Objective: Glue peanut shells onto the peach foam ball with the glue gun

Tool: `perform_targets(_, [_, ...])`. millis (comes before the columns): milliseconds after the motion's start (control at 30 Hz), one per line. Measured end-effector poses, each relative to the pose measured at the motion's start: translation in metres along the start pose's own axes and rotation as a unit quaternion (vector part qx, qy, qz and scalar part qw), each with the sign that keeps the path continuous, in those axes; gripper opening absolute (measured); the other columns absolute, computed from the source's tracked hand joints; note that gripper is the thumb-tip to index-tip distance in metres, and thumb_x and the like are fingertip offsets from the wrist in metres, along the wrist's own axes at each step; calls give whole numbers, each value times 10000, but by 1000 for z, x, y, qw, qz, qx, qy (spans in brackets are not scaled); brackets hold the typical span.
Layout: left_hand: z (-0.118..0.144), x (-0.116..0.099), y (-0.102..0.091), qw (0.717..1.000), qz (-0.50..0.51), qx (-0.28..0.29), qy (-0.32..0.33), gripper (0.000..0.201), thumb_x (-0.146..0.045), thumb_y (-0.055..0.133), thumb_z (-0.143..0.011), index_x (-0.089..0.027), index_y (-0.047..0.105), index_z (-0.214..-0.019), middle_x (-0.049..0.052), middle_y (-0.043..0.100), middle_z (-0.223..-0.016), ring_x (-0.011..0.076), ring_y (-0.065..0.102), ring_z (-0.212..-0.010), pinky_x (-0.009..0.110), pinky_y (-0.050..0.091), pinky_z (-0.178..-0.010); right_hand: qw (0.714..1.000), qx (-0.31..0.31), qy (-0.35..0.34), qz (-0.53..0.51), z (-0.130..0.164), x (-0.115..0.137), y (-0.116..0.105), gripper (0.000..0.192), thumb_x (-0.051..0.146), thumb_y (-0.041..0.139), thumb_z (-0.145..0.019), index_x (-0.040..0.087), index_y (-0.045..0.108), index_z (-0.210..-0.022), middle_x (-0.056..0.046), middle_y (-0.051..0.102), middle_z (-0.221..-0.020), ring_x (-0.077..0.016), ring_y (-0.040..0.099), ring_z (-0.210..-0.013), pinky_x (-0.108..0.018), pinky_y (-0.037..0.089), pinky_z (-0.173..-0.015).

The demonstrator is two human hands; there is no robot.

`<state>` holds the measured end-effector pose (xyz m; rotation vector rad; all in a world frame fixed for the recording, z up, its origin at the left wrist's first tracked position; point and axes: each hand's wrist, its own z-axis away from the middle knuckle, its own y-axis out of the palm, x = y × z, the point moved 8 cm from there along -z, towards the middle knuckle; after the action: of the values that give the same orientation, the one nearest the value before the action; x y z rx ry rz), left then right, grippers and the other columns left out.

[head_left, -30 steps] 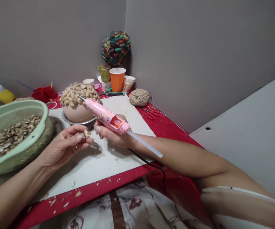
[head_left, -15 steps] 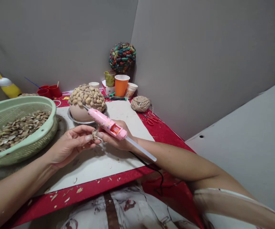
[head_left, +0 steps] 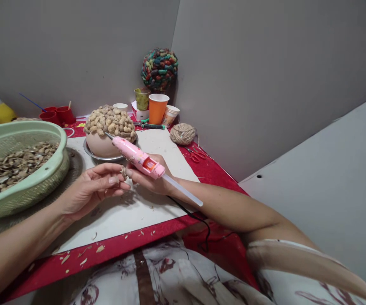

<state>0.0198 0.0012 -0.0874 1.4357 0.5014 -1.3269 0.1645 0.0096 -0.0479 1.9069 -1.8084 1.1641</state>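
Your right hand (head_left: 150,183) grips the slim pink plastic glue gun (head_left: 128,148); your left hand (head_left: 89,188), fingers parted, could drop the small tan shell (head_left: 124,171).

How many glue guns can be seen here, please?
1: the pink glue gun, in the right hand, above the white sheet. Another could be hidden behind the green basket.

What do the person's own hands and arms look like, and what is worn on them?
The left hand and right hand are bare, with no gloves, rings or bracelets showing. Both forearms are uncovered too. On the right, what looks like a loose sleeve has a pale edge. The white garment carries a reddish-brown print and a brown strip.
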Motion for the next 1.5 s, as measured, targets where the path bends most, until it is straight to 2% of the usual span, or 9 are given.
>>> perform_targets(133, [-1,-1,-2,1000,-5,-13,11,274,-248,968,-655,-178,828,-880,36,812,-782,176,789,-706,231,668,-682,1000,9,16,1,0,-2,2,183,310,643,-926,169,608,-815,0,643,-697,-116,610,-619,-235,541,-643])
perform_targets(300, [-1,-3,0,1000,-11,-9,26,268,-261,981,-632,-173,813,-821,30,808,-759,171,782,-673,223,659,-653,998,7,-60,22,0,7,5,195,299,664,-932,146,625,-817,-27,665,-754,-118,607,-631,-232,525,-622])
perform_targets(433, [0,-3,3,999,-23,-5,23,248,-255,977,-641,-156,805,-789,38,799,-729,152,768,-652,198,642,-638,996,13,-92,11,1,12,6,194,294,708,-925,136,628,-846,-30,673,-774,-118,616,-643,-222,519,-625])
perform_targets(700, [-1,1,2,1000,-4,7,5,259,-245,975,-646,-158,804,-819,26,789,-749,136,750,-643,210,649,-645,998,16,-63,-14,2,4,8,239,357,697,-933,134,635,-874,-33,675,-811,-119,618,-668,-231,534,-659])
perform_targets(867, [-2,3,1,999,20,16,-21,307,-238,992,-611,-156,815,-848,23,772,-720,124,730,-624,203,647,-624,995,10,-103,3,2,13,6,212,330,667,-951,144,627,-858,-29,681,-796,-118,634,-670,-227,555,-670])
perform_targets(1133, [-3,3,-1,999,20,3,-29,333,-230,1004,-577,-125,808,-824,29,754,-727,108,699,-617,192,637,-607,994,-3,-106,35,4,12,4,183,305,684,-928,144,639,-852,-27,678,-783,-117,605,-646,-232,534,-651])
perform_targets(1300, [-4,5,-5,999,25,-12,-23,354,-217,983,-621,-121,800,-908,39,762,-743,115,708,-637,188,633,-638,996,9,-84,-3,6,5,10,247,366,708,-896,161,601,-811,-16,626,-743,-122,561,-617,-255,495,-611])
perform_targets(1500, [-4,8,-6,1000,25,-1,-15,307,-204,944,-686,-128,786,-938,39,762,-742,124,715,-644,211,644,-658,997,24,-66,12,6,0,13,318,471,662,-897,184,587,-784,-21,628,-739,-135,575,-646,-260,500,-633])
